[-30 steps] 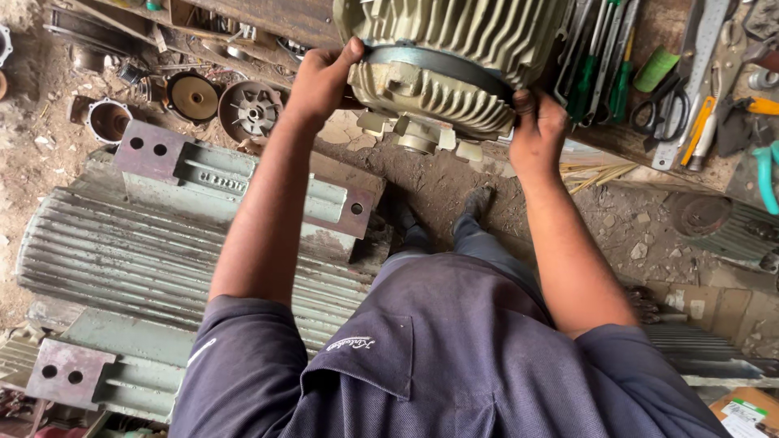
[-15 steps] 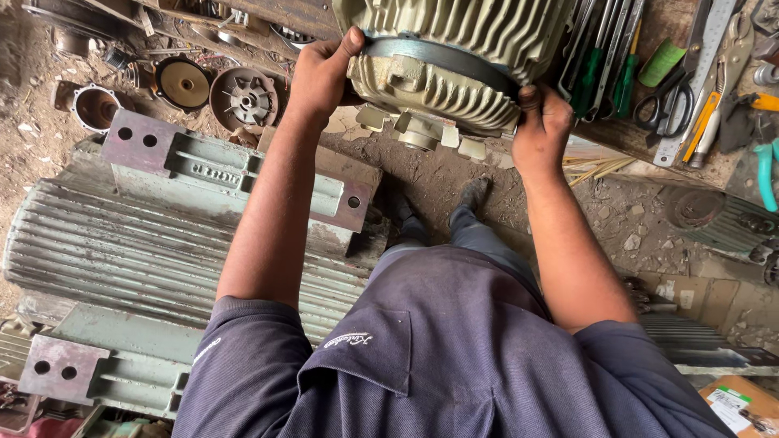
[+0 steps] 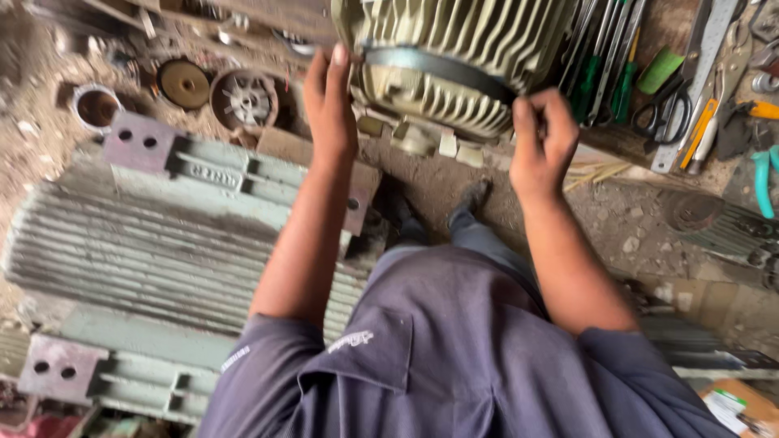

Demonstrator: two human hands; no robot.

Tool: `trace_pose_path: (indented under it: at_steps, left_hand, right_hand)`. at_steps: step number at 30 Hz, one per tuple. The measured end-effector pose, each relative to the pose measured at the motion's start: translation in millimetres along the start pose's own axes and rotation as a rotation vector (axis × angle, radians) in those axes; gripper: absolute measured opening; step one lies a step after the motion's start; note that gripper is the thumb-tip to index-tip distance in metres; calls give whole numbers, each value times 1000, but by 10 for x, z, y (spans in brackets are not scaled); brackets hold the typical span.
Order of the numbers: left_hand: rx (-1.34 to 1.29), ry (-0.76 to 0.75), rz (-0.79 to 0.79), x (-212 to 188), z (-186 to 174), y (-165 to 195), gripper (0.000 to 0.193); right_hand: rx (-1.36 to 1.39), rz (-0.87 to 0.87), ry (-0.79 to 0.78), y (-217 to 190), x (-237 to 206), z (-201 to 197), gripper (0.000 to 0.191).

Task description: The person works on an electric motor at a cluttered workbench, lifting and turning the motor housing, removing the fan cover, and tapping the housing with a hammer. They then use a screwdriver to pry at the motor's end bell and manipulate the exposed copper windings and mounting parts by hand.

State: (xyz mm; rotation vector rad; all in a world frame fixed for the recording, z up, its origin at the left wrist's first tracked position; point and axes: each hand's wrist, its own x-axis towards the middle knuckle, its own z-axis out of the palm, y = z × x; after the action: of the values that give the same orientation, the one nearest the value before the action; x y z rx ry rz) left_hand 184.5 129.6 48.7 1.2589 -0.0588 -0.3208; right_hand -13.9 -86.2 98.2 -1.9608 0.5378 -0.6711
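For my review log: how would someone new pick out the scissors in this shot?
Start at the pale green ribbed motor housing at top centre and move right to the row of tools beside it. The scissors lie there, the only tool with two black looped handles, next to a bright green piece.

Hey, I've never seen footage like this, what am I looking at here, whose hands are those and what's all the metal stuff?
The camera sits on a person's head, looking down over their own body. Their left hand lies flat against a pale green finned motor housing. Their right hand is curled at the housing's lower edge; whether it grips is unclear. On the ground to the left lies a bigger ribbed motor casing. Screwdrivers, scissors and other hand tools lie at upper right.
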Motion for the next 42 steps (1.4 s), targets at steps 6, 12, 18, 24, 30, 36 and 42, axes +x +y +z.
trace_pose_path:
  at_steps: [6, 12, 18, 24, 30, 36, 42]
  left_hand:
    - [369, -262, 5, 298, -87, 368, 34]
    - [74, -147, 143, 256, 99, 163, 40]
    - [-73, -73, 179, 298, 165, 6, 49]
    - [-122, -72, 160, 323, 173, -60, 53]
    - [-148, -106, 161, 272, 188, -12, 43]
    - [-24, -201, 64, 205, 117, 144, 33]
    - [-29, -235, -6, 337, 91, 214, 42]
  right_hand:
    - [-244, -106, -17, -150, 230, -41, 43]
    - [-214, -130, -39, -175, 234, -15, 37]
    - [-199, -107, -40, -179, 262, -2, 33]
    - [-151, -85, -54, -180, 262, -9, 28]
    - [-1, 13, -59, -158, 243, 3, 34]
    - [-122, -68, -69, -174, 243, -35, 38]
    - [-273, -112, -42, -151, 352, -45, 49]
